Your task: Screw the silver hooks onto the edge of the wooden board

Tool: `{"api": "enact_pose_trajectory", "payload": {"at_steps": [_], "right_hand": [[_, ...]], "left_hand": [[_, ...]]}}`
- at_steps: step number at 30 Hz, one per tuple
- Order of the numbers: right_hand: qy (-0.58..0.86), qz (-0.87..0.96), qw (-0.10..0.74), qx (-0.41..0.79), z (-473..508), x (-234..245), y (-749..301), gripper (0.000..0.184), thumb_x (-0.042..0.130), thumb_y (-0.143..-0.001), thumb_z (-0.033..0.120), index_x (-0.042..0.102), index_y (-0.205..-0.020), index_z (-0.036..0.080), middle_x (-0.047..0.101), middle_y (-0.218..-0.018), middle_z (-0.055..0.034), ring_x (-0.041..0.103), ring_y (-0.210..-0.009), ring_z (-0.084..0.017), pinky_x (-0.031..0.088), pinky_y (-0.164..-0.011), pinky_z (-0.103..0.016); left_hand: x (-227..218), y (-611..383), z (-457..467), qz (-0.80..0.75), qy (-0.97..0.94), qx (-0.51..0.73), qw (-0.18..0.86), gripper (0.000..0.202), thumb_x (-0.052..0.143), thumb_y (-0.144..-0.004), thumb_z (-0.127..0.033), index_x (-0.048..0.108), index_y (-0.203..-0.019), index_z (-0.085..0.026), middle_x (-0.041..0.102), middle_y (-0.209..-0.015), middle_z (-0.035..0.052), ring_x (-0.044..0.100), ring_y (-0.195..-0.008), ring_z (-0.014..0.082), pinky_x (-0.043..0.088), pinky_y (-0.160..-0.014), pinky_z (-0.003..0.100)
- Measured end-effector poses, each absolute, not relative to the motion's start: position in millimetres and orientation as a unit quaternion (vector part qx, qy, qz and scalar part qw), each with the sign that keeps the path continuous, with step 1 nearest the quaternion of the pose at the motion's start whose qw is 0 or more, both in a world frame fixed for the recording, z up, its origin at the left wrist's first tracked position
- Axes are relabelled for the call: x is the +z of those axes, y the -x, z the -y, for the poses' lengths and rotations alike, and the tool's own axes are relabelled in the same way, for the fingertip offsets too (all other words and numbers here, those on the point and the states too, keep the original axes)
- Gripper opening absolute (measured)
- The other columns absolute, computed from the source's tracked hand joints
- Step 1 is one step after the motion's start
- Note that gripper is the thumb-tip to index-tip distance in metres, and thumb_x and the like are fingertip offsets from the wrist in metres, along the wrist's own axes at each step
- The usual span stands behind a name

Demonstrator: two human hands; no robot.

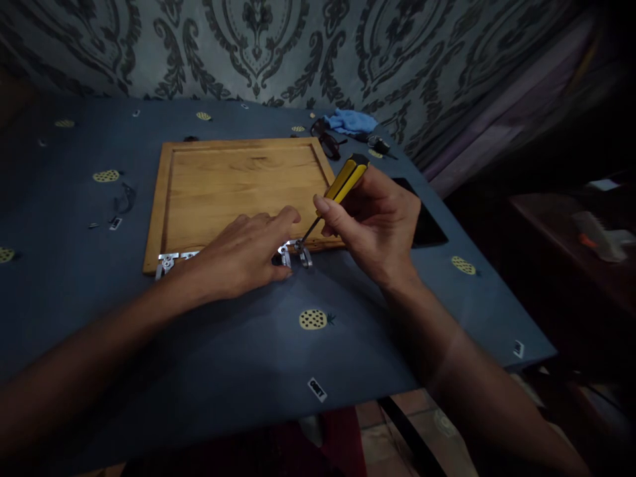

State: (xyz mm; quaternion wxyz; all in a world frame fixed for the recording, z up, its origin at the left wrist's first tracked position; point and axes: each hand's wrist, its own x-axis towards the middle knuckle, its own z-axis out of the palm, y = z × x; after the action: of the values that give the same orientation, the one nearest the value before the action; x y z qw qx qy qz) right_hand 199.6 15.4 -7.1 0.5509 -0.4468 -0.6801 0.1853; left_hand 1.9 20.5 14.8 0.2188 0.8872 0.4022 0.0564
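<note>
A shallow framed wooden panel lies on the table, with shiny metal hinges along its near edge. My right hand is closed around a yellow and black screwdriver. The shaft slants down to the left, its tip meeting a hinge near the edge's right part. My left hand rests over the near edge, index finger above and thumb below the neighbouring hinge, steadying it. Its other fingertips are hidden, and its wrist covers part of the hinge row.
Behind the panel lie dark glasses, a blue cloth and keys. A dark flat tablet-like object is beside my right hand. Small dark pieces lie on the left. The patterned blue tablecloth reaches the table's right edge.
</note>
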Motion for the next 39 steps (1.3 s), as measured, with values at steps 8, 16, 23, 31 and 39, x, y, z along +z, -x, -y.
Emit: {"api": "enact_pose_trajectory", "payload": {"at_steps": [8,16,23,31,39], "right_hand": [[0.449,0.685,0.544,0.184,-14.5,-4.6,-199.0,0.027,0.081,-0.084,0.047,0.065,-0.079,0.027,0.062,-0.074,0.0019,0.065,-0.067,-0.017,0.064,-0.06,-0.035],[0.455,0.684,0.54,0.182,-14.6,-4.8,-199.1,0.025,0.081,-0.084,0.045,0.064,-0.08,0.027,0.06,-0.074,0.0013,0.066,-0.075,-0.019,0.062,-0.06,-0.036],[0.456,0.688,0.538,0.172,-14.5,-4.2,-199.7,0.027,0.081,-0.084,0.046,0.063,-0.078,0.027,0.06,-0.073,0.0018,0.063,-0.066,-0.016,0.06,-0.055,-0.034],[0.449,0.691,0.541,0.17,-13.7,-5.2,-199.8,0.022,0.082,-0.085,0.041,0.066,-0.08,0.027,0.064,-0.077,0.0019,0.064,-0.067,-0.016,0.064,-0.061,-0.036],[0.436,0.7,0.542,0.16,-15.4,-6.7,-202.0,0.022,0.08,-0.086,0.043,0.066,-0.082,0.026,0.064,-0.076,0.0023,0.064,-0.066,-0.014,0.06,-0.056,-0.03]], "left_hand": [[15.1,-12.5,-15.0,-0.402,-0.885,0.071,0.223,0.064,0.078,-0.085,-0.038,0.045,-0.137,-0.019,0.067,-0.129,0.0119,0.063,-0.119,0.0325,0.049,-0.096,0.044],[9.1,-20.1,-14.7,-0.43,-0.879,0.066,0.198,0.071,0.076,-0.087,-0.042,0.04,-0.141,-0.014,0.067,-0.127,0.0172,0.065,-0.115,0.0361,0.053,-0.092,0.047],[4.4,-22.4,-15.5,-0.427,-0.884,0.078,0.174,0.067,0.074,-0.088,-0.042,0.04,-0.138,-0.015,0.069,-0.124,0.0155,0.067,-0.111,0.0353,0.054,-0.089,0.046],[6.7,-25.5,-15.4,-0.445,-0.876,0.068,0.172,0.063,0.074,-0.089,-0.043,0.042,-0.135,-0.016,0.07,-0.12,0.0146,0.068,-0.111,0.0363,0.054,-0.089,0.046],[8.3,-27.8,-14.5,-0.456,-0.873,0.063,0.163,0.06,0.074,-0.087,-0.04,0.044,-0.134,-0.016,0.071,-0.116,0.0117,0.068,-0.109,0.0352,0.055,-0.09,0.045]]}}
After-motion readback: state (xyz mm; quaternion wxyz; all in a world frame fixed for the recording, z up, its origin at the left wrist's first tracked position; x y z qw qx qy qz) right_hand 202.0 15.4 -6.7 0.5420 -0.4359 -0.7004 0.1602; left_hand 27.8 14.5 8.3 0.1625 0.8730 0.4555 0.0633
